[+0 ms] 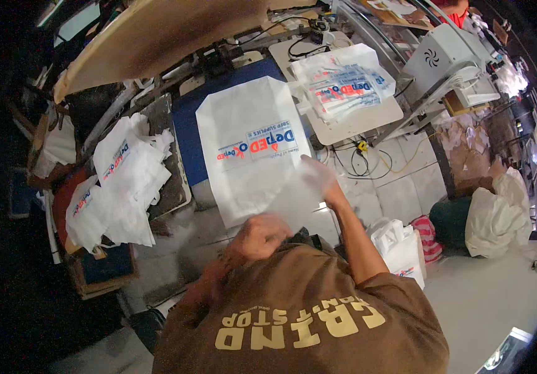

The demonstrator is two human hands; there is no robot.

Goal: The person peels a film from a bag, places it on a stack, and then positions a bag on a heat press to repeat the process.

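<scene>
A large white bag (249,181) printed "DepED" in red and blue lies partly over the blue board (187,124). Its near part reaches past the board towards my body. My left hand (262,237) is closed at the bag's near edge, its fingers curled and somewhat blurred. At the right side of the bag is my right hand (318,179), smeared by motion, so its fingers cannot be made out. It seems to touch the bag's edge.
To the right, a stack of printed white bags (343,84) rests on a pale board (355,124). More printed bags (131,168) are heaped at left. A white machine (440,56) stands at the back right. Cables (362,149) trail over the tiled floor, and full sacks (499,212) sit at right.
</scene>
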